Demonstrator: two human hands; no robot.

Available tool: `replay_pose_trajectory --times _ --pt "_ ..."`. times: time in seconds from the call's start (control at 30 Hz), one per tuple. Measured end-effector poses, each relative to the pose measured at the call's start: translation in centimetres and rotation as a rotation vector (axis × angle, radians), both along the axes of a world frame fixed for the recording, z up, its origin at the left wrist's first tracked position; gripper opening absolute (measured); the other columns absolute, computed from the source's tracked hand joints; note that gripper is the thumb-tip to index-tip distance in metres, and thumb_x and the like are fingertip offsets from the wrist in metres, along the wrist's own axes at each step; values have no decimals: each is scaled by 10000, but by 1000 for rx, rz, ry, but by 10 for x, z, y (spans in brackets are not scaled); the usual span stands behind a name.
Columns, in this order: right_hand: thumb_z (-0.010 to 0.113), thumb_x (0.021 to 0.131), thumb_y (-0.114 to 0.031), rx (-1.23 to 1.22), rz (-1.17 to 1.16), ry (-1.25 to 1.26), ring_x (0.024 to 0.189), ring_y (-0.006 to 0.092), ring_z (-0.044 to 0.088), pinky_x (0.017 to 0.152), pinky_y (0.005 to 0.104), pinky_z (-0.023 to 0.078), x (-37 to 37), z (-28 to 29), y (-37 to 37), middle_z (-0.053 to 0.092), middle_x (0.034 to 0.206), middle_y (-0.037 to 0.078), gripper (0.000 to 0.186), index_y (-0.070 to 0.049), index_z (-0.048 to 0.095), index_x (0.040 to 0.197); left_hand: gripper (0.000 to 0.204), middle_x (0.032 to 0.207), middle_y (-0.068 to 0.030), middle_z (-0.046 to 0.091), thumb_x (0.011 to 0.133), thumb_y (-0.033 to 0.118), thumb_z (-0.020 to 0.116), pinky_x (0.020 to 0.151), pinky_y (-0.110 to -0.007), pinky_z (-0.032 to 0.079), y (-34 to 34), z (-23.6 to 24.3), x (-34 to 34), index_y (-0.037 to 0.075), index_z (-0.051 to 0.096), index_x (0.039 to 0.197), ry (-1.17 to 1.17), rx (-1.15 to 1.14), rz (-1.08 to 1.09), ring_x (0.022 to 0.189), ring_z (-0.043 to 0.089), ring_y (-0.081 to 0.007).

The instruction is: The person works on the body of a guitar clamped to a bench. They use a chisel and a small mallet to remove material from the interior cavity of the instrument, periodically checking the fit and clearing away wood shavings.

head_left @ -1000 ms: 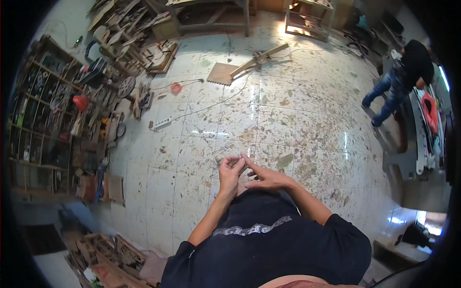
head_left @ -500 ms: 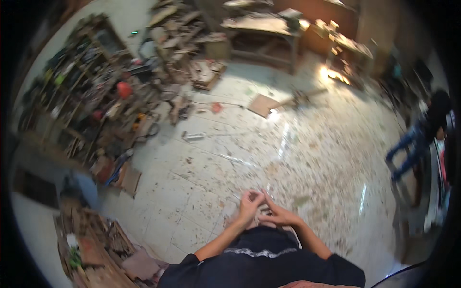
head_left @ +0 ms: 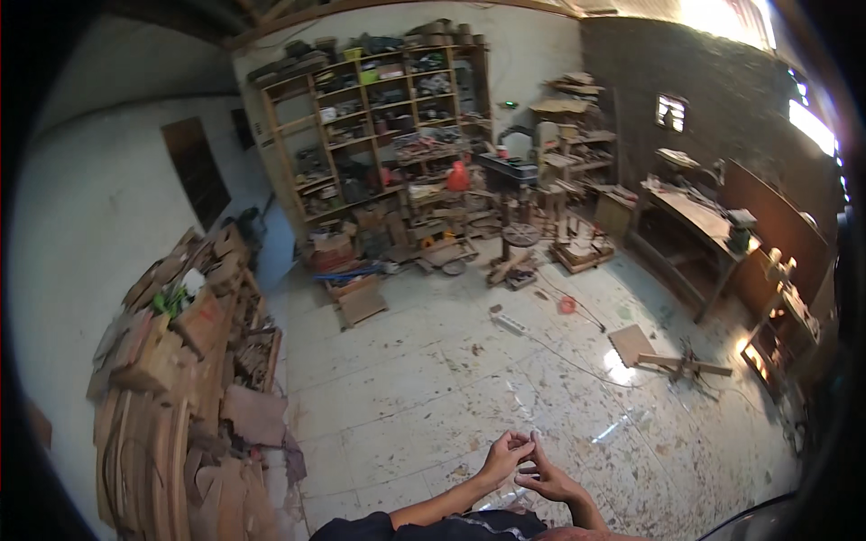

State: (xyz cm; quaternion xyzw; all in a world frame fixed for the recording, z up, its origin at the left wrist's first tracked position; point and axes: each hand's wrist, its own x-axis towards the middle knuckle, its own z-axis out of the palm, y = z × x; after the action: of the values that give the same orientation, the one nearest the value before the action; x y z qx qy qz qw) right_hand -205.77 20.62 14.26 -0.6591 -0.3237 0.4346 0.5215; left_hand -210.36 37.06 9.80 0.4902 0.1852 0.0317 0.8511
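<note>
My left hand (head_left: 505, 458) is raised in front of my body above the tiled floor, its fingers curled and drawn together near the thumb. Whatever lies between those fingers, if anything, is hidden or too small to make out. Beside it my right hand (head_left: 552, 480) has its fingers stretched and its thumb apart, with no object visible in it. Its upper fingertips meet or nearly meet the tips of the left hand.
Stacked boards and wood pieces (head_left: 162, 433) line the left wall. Behind stand a loaded shelf rack (head_left: 370, 135) and a drill-like machine with a round table (head_left: 520, 236). A workbench (head_left: 690, 216) is at right. A power strip (head_left: 510, 323), cable and wooden board (head_left: 631, 344) lie on the littered floor (head_left: 406, 397).
The view has swung left and up, bringing the shelves and left wall in and leaving the other person at right out. My hands stay close together, with the right fingers looking straighter.
</note>
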Motion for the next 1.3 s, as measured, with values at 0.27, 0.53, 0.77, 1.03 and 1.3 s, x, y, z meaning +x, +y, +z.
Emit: replay_pose_trajectory --times 0.27,0.53,0.77,1.03,1.3 --pt "723 913 -185 144 220 28 1216 310 530 979 436 501 -109 -10 101 257 1545 230 1123 -127 -201 1548 175 941 -45 621 950 139 665 732 -270 531 60 4 -146 36 548 1031 17 5 405 828 614 -124" --pt "728 911 -213 13 611 68 1233 303 527 970 420 505 -192 8 156 389 1477 230 1122 -149 -189 1554 163 1012 -68 641 936 85 652 778 -287 531 82 3 -276 47 566 1070 27 37 690 877 629 -147" --pt "735 908 -256 -39 1120 11 1312 293 475 1012 422 473 -222 15 191 386 1479 233 1134 -167 -192 1556 138 888 -46 591 950 63 631 710 -263 492 50 23 -338 56 524 1036 -135 -239 1075 791 570 -128" --pt "695 936 -192 37 1364 76 1205 288 554 993 407 487 -250 7 178 360 1457 181 1092 -204 -207 1553 161 1037 -93 602 951 41 628 839 -306 533 -5 33 -365 33 527 1076 -60 -103 1421 952 606 -165" --pt "703 926 -279 -100 1615 264 1268 332 529 1045 411 445 -284 -12 100 229 1577 237 1099 -180 -191 1557 133 947 -71 594 964 91 635 756 -352 560 -125 1 -396 52 524 1026 27 -157 1633 843 607 -174"
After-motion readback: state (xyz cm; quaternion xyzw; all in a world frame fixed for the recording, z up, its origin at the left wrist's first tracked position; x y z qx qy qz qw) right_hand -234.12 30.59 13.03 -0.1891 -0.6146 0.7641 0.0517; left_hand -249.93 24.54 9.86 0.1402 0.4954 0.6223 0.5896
